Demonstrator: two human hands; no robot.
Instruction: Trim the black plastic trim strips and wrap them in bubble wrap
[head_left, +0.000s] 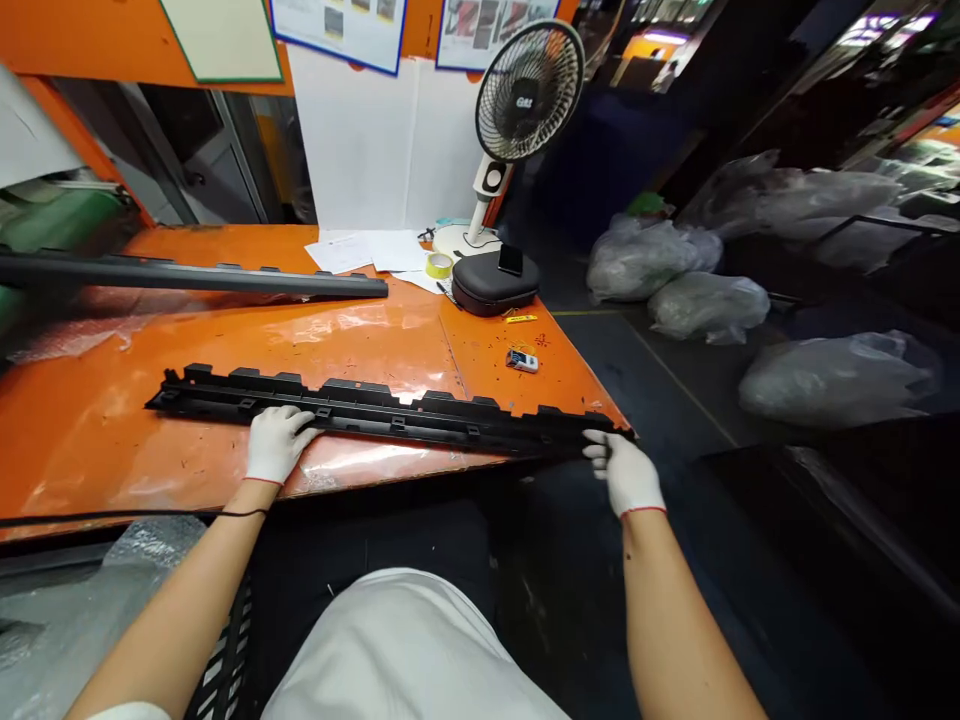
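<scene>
A long black plastic trim strip (435,420), with tabs along its far edge and small clip seats on its inner face, lies across the orange table. Its right end juts past the table's edge. My left hand (279,440), in a white glove, grips the strip's near edge left of its middle. Near the right end, my gloved right hand (626,470) is closed on the strip, its fingertips partly lost against the black. A second dark trim strip (225,278) rests farther back on the left.
The orange table (375,335) carries a black case (491,285) with a phone (511,260) on it, yellow tape (439,265), papers (360,250) and a small grey-white device (522,361). A fan (525,95) stands behind. Bagged bundles (709,305) lie on the floor at right.
</scene>
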